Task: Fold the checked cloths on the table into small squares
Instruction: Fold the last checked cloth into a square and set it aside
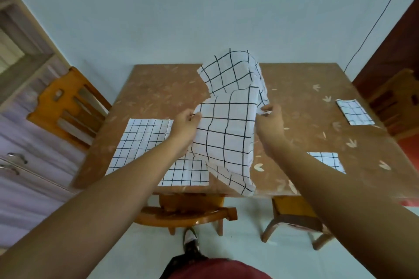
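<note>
Above the brown tabletop (pixel 154 90), a checked cloth (pixel 226 136) is held aloft, its upper part curling over. Its side edges are pinched by the left hand (pixel 187 123) and right hand (pixel 271 120). It is judged soft and light, best gripped at the corners.

No readable text, label or number anywhere.

I find bare table (pixel 156 88) far left and mid-right — lifted cloth (pixel 226 138) hangs centre, flat cloth (pixel 140 142) near-left, folded squares (pixel 353 112) right.
</note>
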